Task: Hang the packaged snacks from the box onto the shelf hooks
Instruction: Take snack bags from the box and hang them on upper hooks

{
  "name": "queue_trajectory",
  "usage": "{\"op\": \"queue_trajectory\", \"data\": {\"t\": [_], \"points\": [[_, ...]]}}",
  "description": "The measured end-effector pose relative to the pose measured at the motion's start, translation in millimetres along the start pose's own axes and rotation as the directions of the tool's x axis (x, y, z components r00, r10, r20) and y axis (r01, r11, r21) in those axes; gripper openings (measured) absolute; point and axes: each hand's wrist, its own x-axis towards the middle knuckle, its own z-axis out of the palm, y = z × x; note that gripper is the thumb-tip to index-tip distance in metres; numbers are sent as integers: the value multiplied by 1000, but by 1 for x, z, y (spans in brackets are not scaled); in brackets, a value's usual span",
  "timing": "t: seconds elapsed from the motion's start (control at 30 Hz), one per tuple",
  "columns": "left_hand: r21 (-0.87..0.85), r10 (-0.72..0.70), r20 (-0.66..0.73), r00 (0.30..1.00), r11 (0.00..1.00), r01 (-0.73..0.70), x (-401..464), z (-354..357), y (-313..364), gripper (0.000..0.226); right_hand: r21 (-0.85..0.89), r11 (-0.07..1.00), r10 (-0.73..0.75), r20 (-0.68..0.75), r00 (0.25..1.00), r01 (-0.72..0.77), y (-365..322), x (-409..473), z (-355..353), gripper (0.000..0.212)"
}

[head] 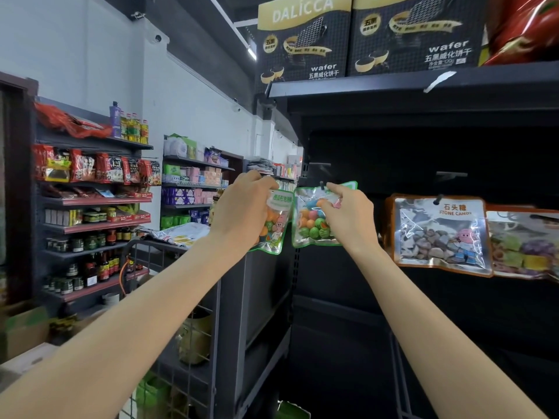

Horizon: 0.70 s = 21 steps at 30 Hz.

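My left hand [242, 211] gripped a green-edged candy bag [276, 225], fingers curled round its upper part, just left of the dark shelf [423, 86]. My right hand [348, 213] pinched the top of a second bag [311, 220] of coloured balls, held at a hook [322, 185] whose tip showed above the fingers; whether the bag sat on the hook I could not tell. The two bags were just beside each other. To the right hung a stone candy bag [441, 234] on its own hook, with another packet [523, 246] overlapping its edge. Wafer boxes [363, 40] stood on top of the shelf. A wire cart [181, 328] stood beneath my left arm; stocked racks [93, 201] lined the far wall.
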Motion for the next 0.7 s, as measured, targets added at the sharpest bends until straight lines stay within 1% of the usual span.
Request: {"op": "queue_trajectory", "data": {"t": [0.13,0.2,0.3,0.37,0.47,0.5,0.57,0.6,0.63,0.67,0.7], "points": [[15,-1,-12,1000,1000,2,2,2,2,34,-69,997,28,-35,999,-31,13,8,6,47],[3,-14,-2,1000,1000,14,2,3,4,30,-115,991,68,-37,997,-72,15,8,8,46],[48,25,-28,999,999,-23,-2,5,6,34,-148,979,139,-35,990,-143,19,15,15,39],[44,32,-24,999,999,-31,-3,6,7,33,-152,972,177,-24,984,-179,24,24,21,37],[72,58,-27,998,996,-56,-4,5,12,31,-51,960,278,5,961,-277,33,41,31,39],[71,63,-28,998,996,-61,-3,3,13,30,-50,947,319,-4,948,-318,35,47,35,40],[28,50,-16,999,998,-49,-3,2,15,29,12,896,444,-21,896,-444,38,55,40,51],[6,45,-7,999,999,-45,-3,3,16,29,119,852,517,-26,856,-510,40,57,43,57],[-3,48,-4,999,999,-48,-2,4,16,30,226,808,564,-29,825,-545,39,57,44,60],[2,60,-4,998,998,-60,0,5,15,31,364,737,612,-3,791,-569,36,58,46,60],[9,71,-8,997,997,-71,1,5,13,31,431,677,648,37,761,-597,33,57,47,64]]}}
